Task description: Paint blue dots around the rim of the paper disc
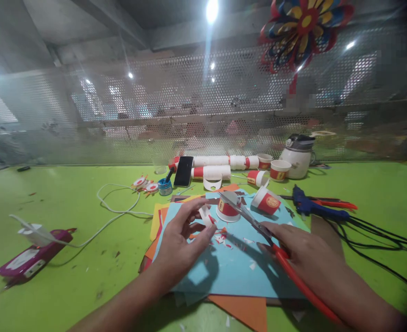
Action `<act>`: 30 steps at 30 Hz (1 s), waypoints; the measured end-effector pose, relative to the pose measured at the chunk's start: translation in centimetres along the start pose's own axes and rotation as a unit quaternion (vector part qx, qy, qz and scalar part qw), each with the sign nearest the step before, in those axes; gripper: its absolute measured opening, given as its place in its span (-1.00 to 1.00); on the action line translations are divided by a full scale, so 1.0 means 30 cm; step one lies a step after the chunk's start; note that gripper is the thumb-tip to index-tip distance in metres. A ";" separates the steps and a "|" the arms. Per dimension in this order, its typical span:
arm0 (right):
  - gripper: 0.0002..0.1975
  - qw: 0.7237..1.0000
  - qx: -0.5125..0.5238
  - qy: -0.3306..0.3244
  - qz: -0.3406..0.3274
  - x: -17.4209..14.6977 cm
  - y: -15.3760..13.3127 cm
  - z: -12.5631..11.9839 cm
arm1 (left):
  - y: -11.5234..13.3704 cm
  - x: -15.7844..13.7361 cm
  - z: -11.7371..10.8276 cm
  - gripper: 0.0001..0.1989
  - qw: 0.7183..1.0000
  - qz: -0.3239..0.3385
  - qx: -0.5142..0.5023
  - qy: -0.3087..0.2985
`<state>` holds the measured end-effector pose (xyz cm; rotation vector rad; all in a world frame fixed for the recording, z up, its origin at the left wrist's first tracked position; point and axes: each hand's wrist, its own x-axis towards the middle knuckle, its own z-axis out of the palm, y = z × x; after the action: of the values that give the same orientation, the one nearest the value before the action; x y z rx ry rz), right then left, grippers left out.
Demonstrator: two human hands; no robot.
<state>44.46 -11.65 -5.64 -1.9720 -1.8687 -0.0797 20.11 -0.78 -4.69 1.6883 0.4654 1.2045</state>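
Note:
Between the thumb and fingers of my left hand (186,235) is a small white-and-red piece of cut paper cup (206,215). My right hand (302,246) grips scissors with red handles (302,286), their metal blades (250,216) pointing up and left. The blades pass in front of an upside-down red-and-white paper cup (228,210); whether they touch it I cannot tell. Another paper cup (266,201) lies tipped on its side to the right. Beneath both hands lies light blue paper (238,279), scattered with small red and white scraps (221,237).
Behind stand stacked paper cups (212,161), a black phone (183,171), a blue paint jar (165,186) and a white jug (296,159). A blue glue gun (314,205) with black cords is at right. A purple power strip (33,258) with a white cable sits at left.

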 end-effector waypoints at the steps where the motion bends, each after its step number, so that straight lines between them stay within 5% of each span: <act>1: -0.60 0.999 -0.011 -0.028 0.013 0.008 0.005 0.005 | -0.003 0.006 -0.006 -0.56 1.000 -0.003 -0.007 0.009; 5: -0.49 0.991 -0.035 -0.124 0.045 0.038 0.011 0.019 | 0.006 0.031 -0.023 -0.51 0.995 -0.042 -0.082 0.037; 11: -0.51 0.987 -0.038 -0.148 0.054 0.053 -0.005 0.010 | 0.025 0.063 -0.059 -0.54 0.961 -0.166 -0.209 -0.065; 16: -0.50 0.984 -0.046 -0.157 0.065 0.061 -0.012 0.006 | -0.001 0.097 -0.108 -0.65 0.969 -0.207 -0.130 -0.034; 22: -0.52 0.983 -0.051 -0.170 0.056 0.062 -0.022 -0.003 | -0.027 0.113 -0.109 -0.55 0.979 -0.198 -0.014 -0.041; 26: -0.52 0.982 -0.065 -0.169 0.042 0.060 -0.023 -0.003 | -0.054 0.117 -0.105 -0.66 0.977 -0.147 0.153 -0.015; 30: -0.55 0.983 -0.082 -0.162 0.027 0.058 -0.029 0.001 | -0.031 0.105 -0.088 -0.62 0.941 -0.036 0.336 0.019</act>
<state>43.77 -10.00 -4.87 -2.2580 -2.0630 0.1129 19.38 3.27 -3.81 2.1914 1.0437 1.0879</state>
